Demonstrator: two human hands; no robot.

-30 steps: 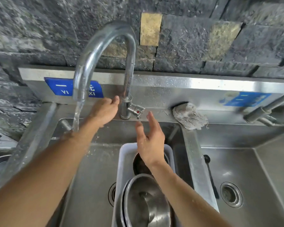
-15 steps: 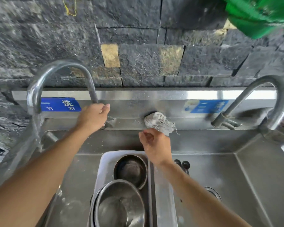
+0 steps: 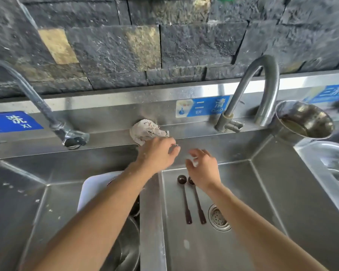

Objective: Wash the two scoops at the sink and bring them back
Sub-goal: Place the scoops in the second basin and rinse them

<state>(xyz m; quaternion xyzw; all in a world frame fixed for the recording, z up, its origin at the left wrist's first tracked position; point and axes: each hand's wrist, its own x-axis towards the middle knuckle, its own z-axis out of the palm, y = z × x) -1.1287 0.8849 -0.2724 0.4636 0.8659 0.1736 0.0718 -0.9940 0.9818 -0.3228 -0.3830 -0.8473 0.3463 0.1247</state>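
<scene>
Head view has swung right along the sink. Half a second ago my left hand was at the left tap's handle and my right hand was on the rag. Now my left hand is at the rag on the back ledge, fingers curled against its front edge; I cannot tell whether they pinch it. My right hand hangs over the back of the middle basin, fingers loosely bent, holding nothing I can make out.

The two scoops lie side by side on that basin's floor, bowls toward the back wall and handles ending just left of the drain. Neither hand touches them. I judge scrubbing has not begun and I am fetching the rag first.

The left basin holds a white tub with steel bowls in it. Near the middle basin's right back corner a steel cup holds a little murky liquid.
</scene>
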